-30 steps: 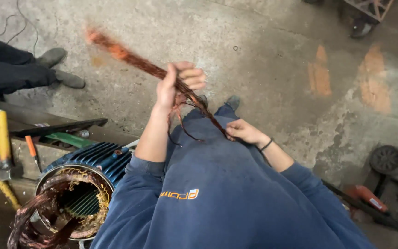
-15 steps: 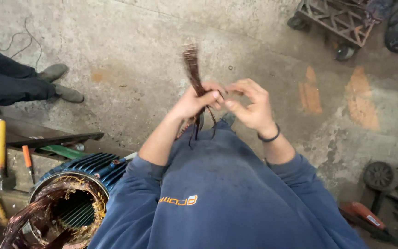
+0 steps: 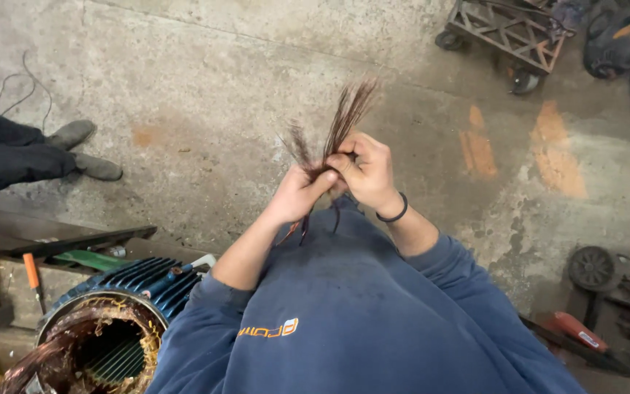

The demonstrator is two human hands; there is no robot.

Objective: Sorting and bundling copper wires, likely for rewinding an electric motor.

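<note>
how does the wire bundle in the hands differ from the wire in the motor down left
The wire bundle is held up between the left hand and right hand, while the motor windings sit inside the blue motor. The bundle is thin, with straight strands fanning out at the top; the windings are a thick, curved mass round the opening. Both look like reddish-brown copper wire.

A single head-worn camera looks steeply down, close over the person's blue sweatshirt and raised hands, onto the concrete floor beyond.
</note>
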